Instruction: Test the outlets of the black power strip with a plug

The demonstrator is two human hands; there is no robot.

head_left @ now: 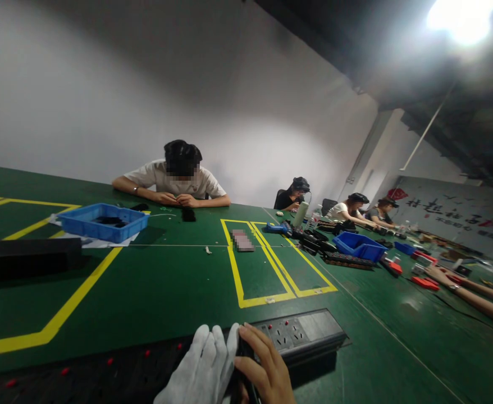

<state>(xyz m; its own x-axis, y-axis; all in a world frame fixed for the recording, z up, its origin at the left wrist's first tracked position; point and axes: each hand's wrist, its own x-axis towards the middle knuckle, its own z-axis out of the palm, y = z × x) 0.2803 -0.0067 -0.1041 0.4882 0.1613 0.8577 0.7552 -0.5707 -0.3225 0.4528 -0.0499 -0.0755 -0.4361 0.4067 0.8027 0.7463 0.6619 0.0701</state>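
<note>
A white glove covers my left hand (206, 365), its fingers side by side and bent against the left side of a narrow black object (250, 387). From the other side my bare right hand (265, 365) curls its fingers round the same object. Most of it is hidden between the hands, so its kind cannot be made out. Directly behind and beneath them runs a long black power strip (324, 328) with sockets and small red parts, lying slantwise across the near table. Both hands overlap its middle part in view.
The green table (179, 286) bears yellow tape outlines. A blue tray (103, 224) holds dark parts, near a black bar (27, 258) at left. A phone (243, 240) lies mid-table. A co-worker (179, 179) sits opposite; a blue bin (358, 247) and other people are at right.
</note>
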